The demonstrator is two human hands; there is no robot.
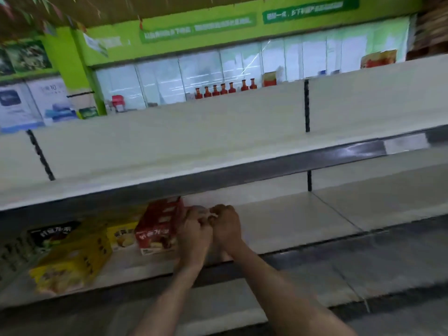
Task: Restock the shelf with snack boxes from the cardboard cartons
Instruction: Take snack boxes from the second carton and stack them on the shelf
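A red snack box point(156, 229) stands on the middle shelf point(291, 229), its short face toward me. My left hand point(194, 235) is right against the box's right side with its fingers curled. My right hand point(226, 226) touches the left hand, fingers curled as well. A small reddish and pale patch point(200, 210) shows just beyond the knuckles; the blur hides what it is and whether either hand holds it. Further left on the same shelf lie a yellow snack box point(72, 265), a second yellow box point(122, 236) behind it and a dark box point(54, 235).
The upper shelf point(218, 151) juts out above my hands, with a dark front rail point(266, 169). A lower shelf point(242, 306) lies beneath my forearms. Red bottles point(224, 89) and red cartons point(378, 59) stand on the far top ledge. No cardboard carton is in view.
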